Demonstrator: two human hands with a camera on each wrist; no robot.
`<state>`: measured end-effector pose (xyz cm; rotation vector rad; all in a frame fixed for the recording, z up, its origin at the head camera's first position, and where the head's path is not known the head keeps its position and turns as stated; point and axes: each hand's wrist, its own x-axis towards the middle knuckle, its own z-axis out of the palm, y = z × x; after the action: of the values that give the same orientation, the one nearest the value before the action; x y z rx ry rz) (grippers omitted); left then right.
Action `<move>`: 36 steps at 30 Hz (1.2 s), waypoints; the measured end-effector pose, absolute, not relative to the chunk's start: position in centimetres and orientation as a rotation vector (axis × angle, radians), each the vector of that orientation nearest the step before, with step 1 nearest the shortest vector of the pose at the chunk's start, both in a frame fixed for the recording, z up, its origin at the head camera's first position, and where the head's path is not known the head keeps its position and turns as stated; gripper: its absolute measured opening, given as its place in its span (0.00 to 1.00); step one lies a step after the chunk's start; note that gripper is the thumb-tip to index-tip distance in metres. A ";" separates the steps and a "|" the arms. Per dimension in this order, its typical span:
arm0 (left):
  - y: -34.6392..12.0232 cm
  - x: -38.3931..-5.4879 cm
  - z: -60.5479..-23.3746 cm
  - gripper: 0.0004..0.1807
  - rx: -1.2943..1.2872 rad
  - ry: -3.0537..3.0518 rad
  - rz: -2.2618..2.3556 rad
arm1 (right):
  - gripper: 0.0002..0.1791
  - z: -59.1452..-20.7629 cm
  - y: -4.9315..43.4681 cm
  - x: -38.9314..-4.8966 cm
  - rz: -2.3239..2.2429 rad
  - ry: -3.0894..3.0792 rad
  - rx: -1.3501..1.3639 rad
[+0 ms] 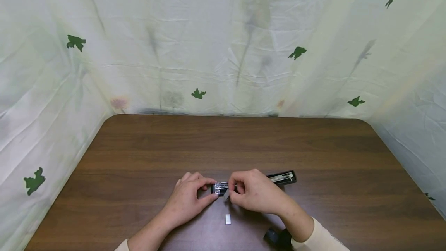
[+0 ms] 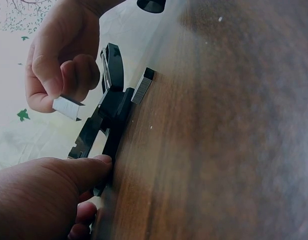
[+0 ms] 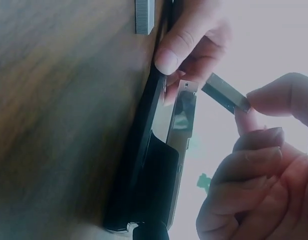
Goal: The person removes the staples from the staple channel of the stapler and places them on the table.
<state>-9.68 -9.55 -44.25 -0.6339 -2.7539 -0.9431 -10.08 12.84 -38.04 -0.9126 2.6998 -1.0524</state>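
Note:
A black stapler (image 1: 283, 177) lies opened out on the table, its lid swung back to the right and its metal magazine exposed. My left hand (image 1: 189, 195) grips the stapler's front end, with the thumb on the base in the left wrist view. Between thumb and forefinger, my right hand (image 1: 256, 191) pinches a short strip of staples (image 2: 67, 107). In the right wrist view this held strip (image 3: 226, 93) is tilted and apart from the magazine (image 3: 184, 107). A second staple strip (image 1: 228, 219) lies on the table in front of the stapler.
The brown wooden table (image 1: 139, 146) has rounded far corners. A pale curtain (image 1: 216, 49) with green leaf shapes surrounds its back and sides. Some black object (image 1: 277, 238) sits by the right sleeve near the bottom edge. Tiny white specks dot the tabletop in the left wrist view.

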 end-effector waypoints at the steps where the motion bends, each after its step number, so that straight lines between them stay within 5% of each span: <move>1: -9.5 -9.7 -44.2 0.17 -0.634 -2.752 -0.945 | 0.11 -38.0 12.9 -10.1 -1.044 2.692 -0.922; 36: -9.6 -9.7 -44.5 0.17 -0.629 -2.743 -0.945 | 0.08 -38.2 13.7 -9.5 -0.632 2.403 -1.037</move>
<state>-9.74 -9.57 -44.46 -0.6290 -2.7430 -0.9446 -9.54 13.66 -38.18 -1.0373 2.4027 -0.6323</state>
